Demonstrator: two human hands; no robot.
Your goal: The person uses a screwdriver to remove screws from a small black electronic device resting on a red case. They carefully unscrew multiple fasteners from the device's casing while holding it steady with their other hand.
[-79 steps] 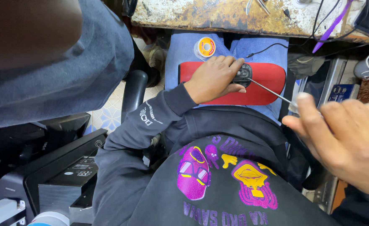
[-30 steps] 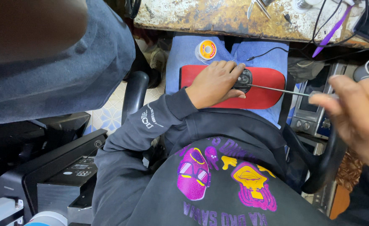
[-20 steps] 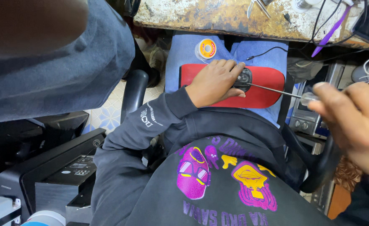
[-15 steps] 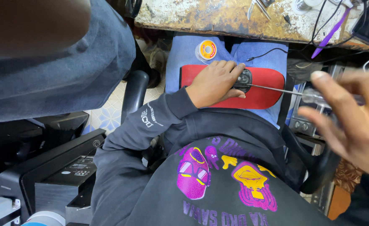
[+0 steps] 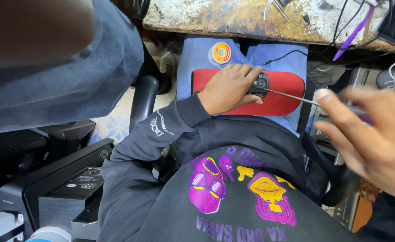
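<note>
A: right hand (image 5: 372,143) is motion-blurred and cut off by the right edge. Can't tell how its fingers sit on the screwdriver (image 5: 291,96); the handle is just a purple smear behind them

B: the small black device (image 5: 260,84)?

A: left hand (image 5: 228,87) covers most of it, so its make-up is unreadable, and the screwdriver tip's contact point is too small to tell

B: top left?

A: blurred brown shape (image 5: 31,31), cropped by the corner, can't identify

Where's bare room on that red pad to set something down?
Free: right end of the red pad, past the small black part. Crowded: the left hand covers the left-centre; the screwdriver in the right hand crosses the lower right.
</note>
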